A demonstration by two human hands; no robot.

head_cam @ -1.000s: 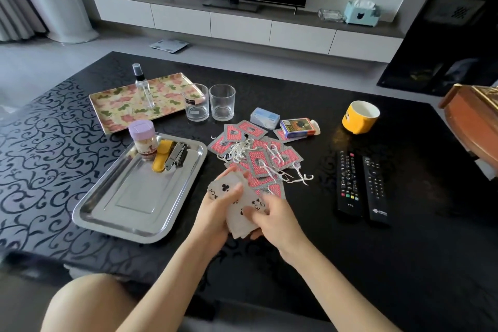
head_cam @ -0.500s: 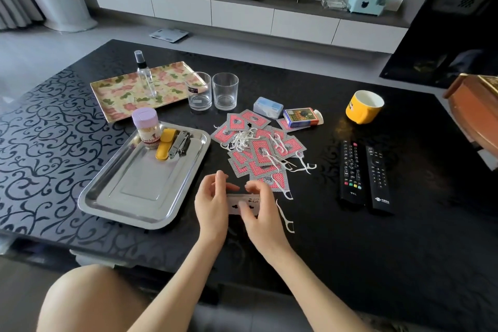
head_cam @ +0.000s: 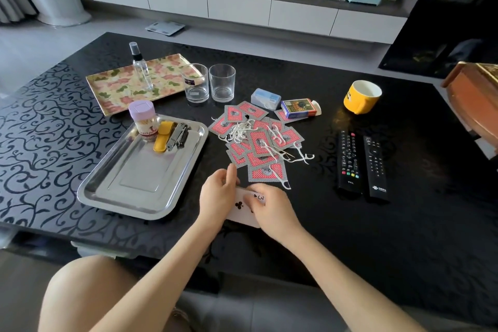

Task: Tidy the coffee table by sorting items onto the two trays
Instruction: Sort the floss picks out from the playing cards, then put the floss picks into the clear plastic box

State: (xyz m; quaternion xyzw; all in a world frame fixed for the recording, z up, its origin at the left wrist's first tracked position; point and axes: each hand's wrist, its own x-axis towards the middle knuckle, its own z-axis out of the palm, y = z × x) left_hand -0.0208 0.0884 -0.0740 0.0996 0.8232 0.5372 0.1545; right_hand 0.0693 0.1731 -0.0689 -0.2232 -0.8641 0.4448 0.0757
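Both hands are clamped on one item: left hand (head_cam: 218, 194) and right hand (head_cam: 272, 210) grip a small stack of face-up white playing cards (head_cam: 240, 209), three of clubs on top, lower centre of frame. Left fingers curl over its far-left edge and right fingers cover its right side. Can't tell if the stack touches the black scroll-patterned bench (head_cam: 40, 129).

Just above the hands in frame is a loose pile of red-backed playing cards (head_cam: 265, 175), face down, with white plastic floss picks (head_cam: 242, 129) lying across it.

Left of centre is a rectangular stainless steel tray (head_cam: 140, 183). Its far corner holds a lilac-lidded toothpick jar (head_cam: 144, 121), a yellow oblong case (head_cam: 161, 136) and metal nail clippers (head_cam: 177, 136), side by side.

Upper left is a rectangular floral-print tray (head_cam: 118, 86) with a clear spray bottle (head_cam: 141, 67) upright on it. Two clear drinking glasses (head_cam: 222, 82) stand at its right end.

A pale blue small box (head_cam: 265, 98) and a printed card box (head_cam: 299, 108) sit at the pile's far edge. A yellow mug (head_cam: 361, 96) is upper right. Two black remote controls (head_cam: 349, 162) lie side by side right of centre.
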